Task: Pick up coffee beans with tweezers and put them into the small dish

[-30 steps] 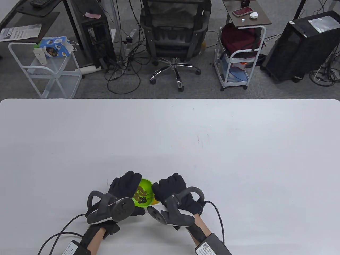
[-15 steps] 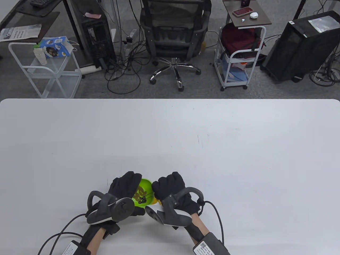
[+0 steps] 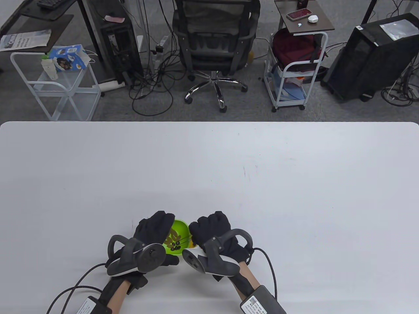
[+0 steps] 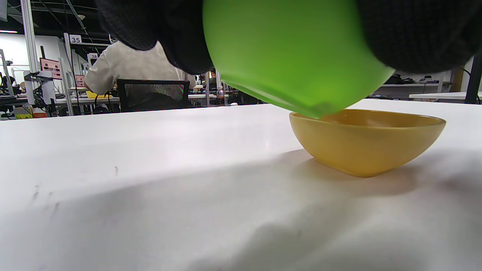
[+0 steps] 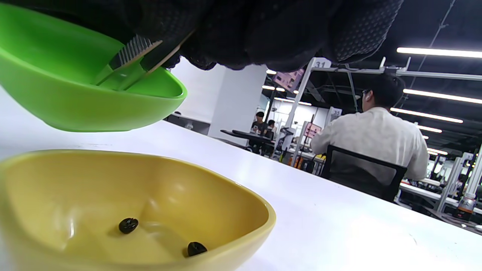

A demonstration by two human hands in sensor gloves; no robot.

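My left hand grips a green bowl and holds it tilted above the table. Several dark coffee beans lie in it. The bowl also shows in the left wrist view and the right wrist view. My right hand pinches tweezers whose tips reach into the green bowl. A small yellow dish stands on the table just below the green bowl's lip. Its rim is close in the right wrist view. Two beans lie in it.
The white table stretches far beyond and to both sides of the hands. Glove cables trail to the near edge. An office chair and carts stand on the floor past the far edge.
My right hand has shifted slightly and its wrist has turned a little, with the tweezers still in the green bowl. The left hand and the green bowl have not moved.
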